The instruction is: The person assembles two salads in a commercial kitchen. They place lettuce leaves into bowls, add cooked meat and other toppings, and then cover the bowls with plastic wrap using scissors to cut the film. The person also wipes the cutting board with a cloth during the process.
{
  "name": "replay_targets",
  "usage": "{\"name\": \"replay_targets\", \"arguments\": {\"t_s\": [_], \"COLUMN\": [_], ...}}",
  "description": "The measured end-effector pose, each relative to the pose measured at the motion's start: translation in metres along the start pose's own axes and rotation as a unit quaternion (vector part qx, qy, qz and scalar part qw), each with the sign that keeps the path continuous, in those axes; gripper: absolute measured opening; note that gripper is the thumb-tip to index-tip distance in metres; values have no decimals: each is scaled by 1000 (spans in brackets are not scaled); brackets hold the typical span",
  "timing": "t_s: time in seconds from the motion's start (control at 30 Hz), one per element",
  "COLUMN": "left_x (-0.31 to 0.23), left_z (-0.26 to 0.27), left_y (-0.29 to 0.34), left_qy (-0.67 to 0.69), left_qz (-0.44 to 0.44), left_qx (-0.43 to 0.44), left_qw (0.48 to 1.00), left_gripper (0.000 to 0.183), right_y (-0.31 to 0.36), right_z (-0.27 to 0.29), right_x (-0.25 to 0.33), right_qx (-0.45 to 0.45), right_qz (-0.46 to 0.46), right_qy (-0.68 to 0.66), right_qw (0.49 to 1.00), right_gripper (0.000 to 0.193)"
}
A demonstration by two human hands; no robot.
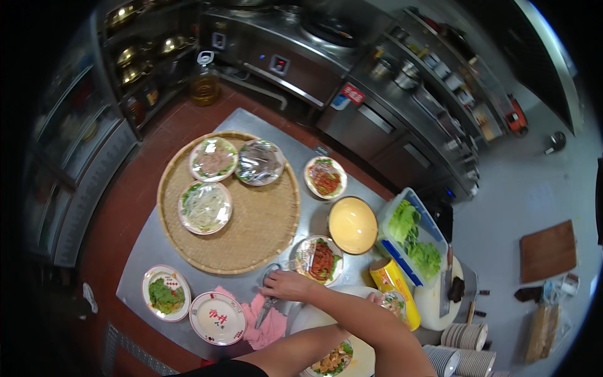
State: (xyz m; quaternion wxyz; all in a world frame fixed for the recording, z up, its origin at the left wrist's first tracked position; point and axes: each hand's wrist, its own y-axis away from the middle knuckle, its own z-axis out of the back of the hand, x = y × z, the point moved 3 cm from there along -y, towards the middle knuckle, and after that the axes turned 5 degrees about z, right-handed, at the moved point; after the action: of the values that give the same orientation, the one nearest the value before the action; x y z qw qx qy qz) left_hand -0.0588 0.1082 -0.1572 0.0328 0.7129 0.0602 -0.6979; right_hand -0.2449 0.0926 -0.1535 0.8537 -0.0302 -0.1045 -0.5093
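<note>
My forearms cross at the front of the steel table. My right hand (290, 286) reaches left, its fingers closed round the scissors (265, 306), which lie over a crumpled pink cloth (274, 327). Mostly hidden behind my right forearm, my left hand (375, 298) shows a few fingers at the rim of a small plate of mixed food (394, 305), gripping it. Just beyond my right hand sits a film-covered plate of reddish-brown strips and greens (321, 261). Below my forearms is another plate of food (336, 358), partly covered by them. An empty white plate (218, 318) lies beside the cloth.
A round woven tray (251, 242) carries three film-wrapped plates. A yellow bowl (353, 225), a tub of lettuce (384, 235), a yellow film box (384, 276) and a knife (447, 289) on a white board stand right. Stacked plates (465, 336) are at lower right.
</note>
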Motion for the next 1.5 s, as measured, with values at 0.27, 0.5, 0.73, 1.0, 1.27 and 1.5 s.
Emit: {"name": "replay_targets", "arguments": {"t_s": [0.27,0.5,0.73,1.0,1.27,1.5], "left_x": [2,5,19,15,6,3], "left_z": [-9,-10,-4,-7,-6,-3], "left_y": [-9,-11,-9,-1,-1,10], "left_qy": [69,48,16,102,137,118], "left_qz": [230,178,202,216,245,224], "left_qx": [2,-18,-46,-61,-39,-47], "left_qw": [971,983,978,969,959,966], "left_gripper": [43,42,40,38,38,30], "right_y": [-2,102,333,443,452,463], "right_z": [33,155,172,48,0,4], "right_x": [10,53,203,326,298,242], "right_qx": [86,-56,-350,-387,-271,-256], "right_qz": [-61,-390,-645,-644,-597,-558], "right_qy": [33,-73,-278,-593,-677,-691], "right_qw": [994,916,620,289,334,381], "right_gripper": [23,25,43,54,61,55]}}
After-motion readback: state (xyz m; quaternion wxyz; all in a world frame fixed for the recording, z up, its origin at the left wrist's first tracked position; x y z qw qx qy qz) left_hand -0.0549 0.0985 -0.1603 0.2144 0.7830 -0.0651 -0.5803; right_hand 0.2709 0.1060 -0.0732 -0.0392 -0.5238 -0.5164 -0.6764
